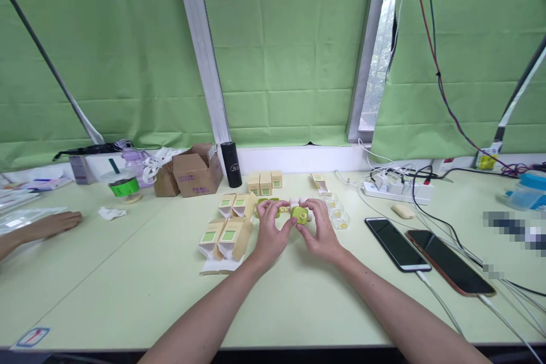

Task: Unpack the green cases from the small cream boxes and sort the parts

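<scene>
A small green rounded case (300, 215) is held just above the table between my two hands. My left hand (273, 224) grips its left side, thumb and fingertips closed on it. On its right side the fingers of my right hand (319, 227) pinch it too. Behind the hands lie more small green pieces (263, 206), partly covered by my left hand. Clear plastic domed pieces (340, 218) sit right of my right hand. Several open beige cartons (230, 235) with green squares lie to the left, flaps spread.
Three closed small boxes (265, 183) and a black cylinder (231, 165) stand at the back beside a brown cardboard box (198, 169). Two phones (397, 243) with cables lie at right, near a power strip (398, 189). Another person's hand (57, 223) rests far left, near a lidded cup (123, 185).
</scene>
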Tool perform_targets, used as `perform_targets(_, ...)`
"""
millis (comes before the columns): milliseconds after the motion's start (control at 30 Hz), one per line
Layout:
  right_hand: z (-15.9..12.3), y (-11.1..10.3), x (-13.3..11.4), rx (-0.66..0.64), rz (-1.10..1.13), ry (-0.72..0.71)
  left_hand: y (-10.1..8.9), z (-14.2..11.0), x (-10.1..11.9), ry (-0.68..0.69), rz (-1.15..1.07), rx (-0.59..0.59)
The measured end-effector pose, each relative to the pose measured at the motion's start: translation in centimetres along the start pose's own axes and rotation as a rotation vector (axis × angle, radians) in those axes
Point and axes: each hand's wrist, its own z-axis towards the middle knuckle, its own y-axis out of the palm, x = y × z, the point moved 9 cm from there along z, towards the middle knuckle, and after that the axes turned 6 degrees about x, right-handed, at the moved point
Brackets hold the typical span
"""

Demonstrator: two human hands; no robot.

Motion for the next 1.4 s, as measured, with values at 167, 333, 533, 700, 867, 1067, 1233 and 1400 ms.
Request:
perform_targets(167, 0.1, -0.1, 0.2, 0.0, 0.009, 0.008, 0.1, 0.2, 0.8, 0.088, 0.026, -0.04)
perform_targets(333, 0.0, 0.1, 0.3, -0.014, 0.052, 0.015, 0.4, 0.0, 1.1, 0.088, -0.006, -0.076)
perform_targets(533, -0.1, 0.3, 0.5, -0.024, 0.094, 0.049, 1.1, -0.3, 0.8, 0.03, -0.088, -0.154)
perform_targets(700, 0.1, 0.4, 0.5, -0.047, 0.117, 0.07, 0.9, -0.1, 0.5, 0.033, -0.061, -0.131)
perform_targets(867, 0.2, 0.5, 0.5, -0.046, 0.129, 0.083, 0.5, 0.0, 0.4, 0.023, -0.052, -0.095)
perform_targets(1067, 0.1, 0.6, 0.7, -0.049, 0.157, 0.094, 0.1, 0.2, -0.1, -0.028, -0.078, -0.049)
perform_targets(1233, 0.1, 0.6, 0.5, -0.055, 0.159, 0.085, 0.1, 0.2, -0.8, -0.128, -0.158, -0.033)
perform_targets(1400, 0.0, 0.6, 0.2, -0.068, 0.12, 0.034, 0.6, 0.1, -1.7, -0.17, -0.212, -0.073)
